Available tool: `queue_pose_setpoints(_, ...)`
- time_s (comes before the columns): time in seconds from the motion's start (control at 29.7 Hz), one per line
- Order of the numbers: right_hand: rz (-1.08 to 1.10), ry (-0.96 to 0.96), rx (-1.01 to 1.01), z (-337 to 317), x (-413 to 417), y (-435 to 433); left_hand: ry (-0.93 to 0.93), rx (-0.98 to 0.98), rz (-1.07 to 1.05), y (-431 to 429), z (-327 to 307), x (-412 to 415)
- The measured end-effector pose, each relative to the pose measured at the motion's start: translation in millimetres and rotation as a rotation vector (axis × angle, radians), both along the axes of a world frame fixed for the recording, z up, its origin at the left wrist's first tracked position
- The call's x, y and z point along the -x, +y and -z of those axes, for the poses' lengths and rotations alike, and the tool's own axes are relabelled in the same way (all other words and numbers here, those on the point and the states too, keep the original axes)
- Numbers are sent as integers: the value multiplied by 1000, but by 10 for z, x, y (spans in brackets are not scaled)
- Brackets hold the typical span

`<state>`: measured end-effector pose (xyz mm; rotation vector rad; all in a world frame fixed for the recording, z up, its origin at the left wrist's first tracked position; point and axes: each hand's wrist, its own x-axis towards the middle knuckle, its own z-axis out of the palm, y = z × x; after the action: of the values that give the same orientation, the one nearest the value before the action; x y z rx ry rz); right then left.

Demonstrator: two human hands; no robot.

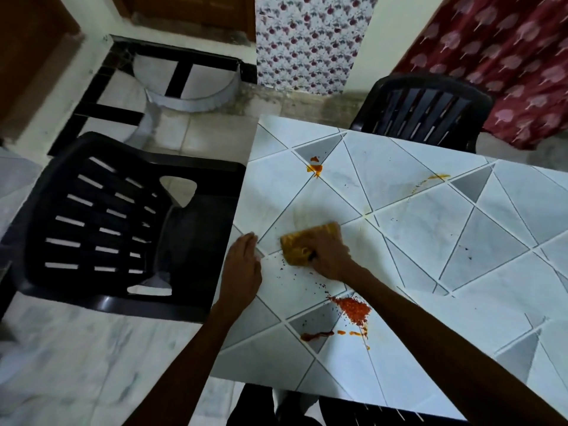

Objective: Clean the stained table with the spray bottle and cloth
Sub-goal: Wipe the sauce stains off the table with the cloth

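At the bottom edge, the back of a black slatted plastic chair (353, 412) shows under the near side of the worktop (430, 247), a white marble-patterned surface crossed by thin grey lines and grey triangles. Both forearms reach up across this near side.

Between the forearms lies a dark red sauce streak (316, 335) with a few orange drops beside it to the right. Just beyond it sits a small heap of red flakes (353, 309), touching the right forearm's edge, with dark specks scattered up towards the hands.

The left hand (242, 265) rests palm down on the worktop close to its left edge, fingers straight and together, holding nothing. The right hand (330, 253) is just beside it, its fingers curled over a folded yellow-orange cloth (304, 241) that it grips and presses flat against the worktop. The cloth sticks out to the left of and beyond the knuckles. A faint pale smear marks the surface just past the cloth.

Further up the worktop is a small orange sauce blot (315, 168) at a crossing of the grey lines, and well to the right a thin yellow-orange smear (436, 177).

To the left of the worktop stands a second black plastic chair with a slatted back (107, 222), on a pale tiled floor. A third black chair (427, 109) stands at the far side. Behind it hang a white floral-printed cloth panel (310, 41) and a dark red curtain with pale pink motifs (507, 56).
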<state>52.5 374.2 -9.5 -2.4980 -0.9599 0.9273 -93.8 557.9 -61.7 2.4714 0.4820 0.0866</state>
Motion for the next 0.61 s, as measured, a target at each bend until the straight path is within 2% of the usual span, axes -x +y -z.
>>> queue_pose_setpoints(0.13,-100,30,140,91,357,-636,-1,33,8,-34,-7,158)
queue_pose_setpoints(0.27,-79,133,227,15,339,-908,13,44,9,-56,-1,298)
queue_pose_setpoints(0.34,-22,166,179,-198,229,-854,14,45,19,-64,20,380)
queue_pose_setpoints(0.44,100,201,-15,-649,36,-554,34,74,-3,-83,42,501)
queue_pose_setpoints(0.54,207,130,-201,-804,-184,-68,44,105,-42,-132,11,623)
queue_pose_setpoints(0.61,173,62,-199,-757,-275,346,45,146,-71,-163,-24,696)
